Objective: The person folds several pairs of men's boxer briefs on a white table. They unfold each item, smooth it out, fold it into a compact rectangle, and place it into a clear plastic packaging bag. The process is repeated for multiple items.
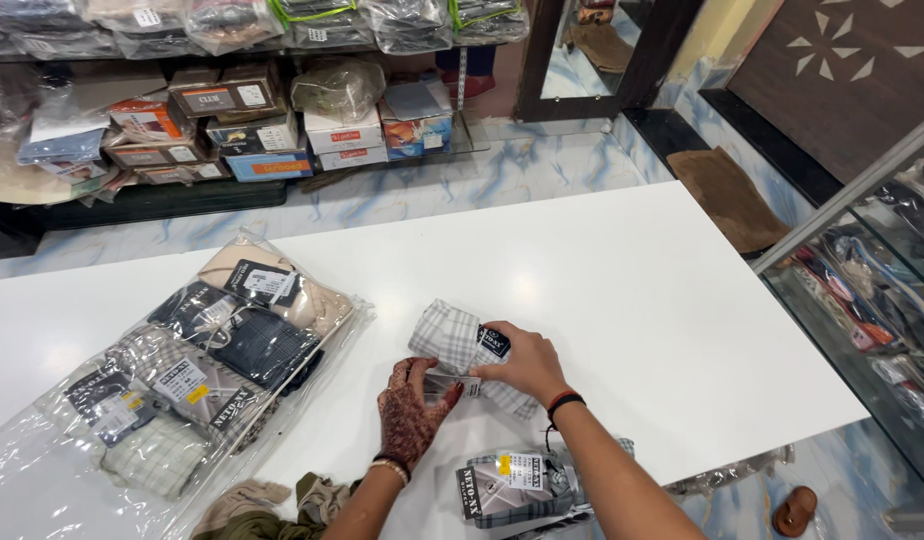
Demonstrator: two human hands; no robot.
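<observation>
Head view, centre of the frame: on the white counter (632, 300) both hands pin a folded checked shirt (452, 345), right hand (527, 365) pressing its top flat, left hand (412, 410) curled over the near edge, probably keeping the fold tidy, beside a clear bag (192, 370) of shirts.

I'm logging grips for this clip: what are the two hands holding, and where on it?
Both hold one folded checked shirt: the right hand presses on its top by the dark tag, the left hand grips its near edge.
</observation>
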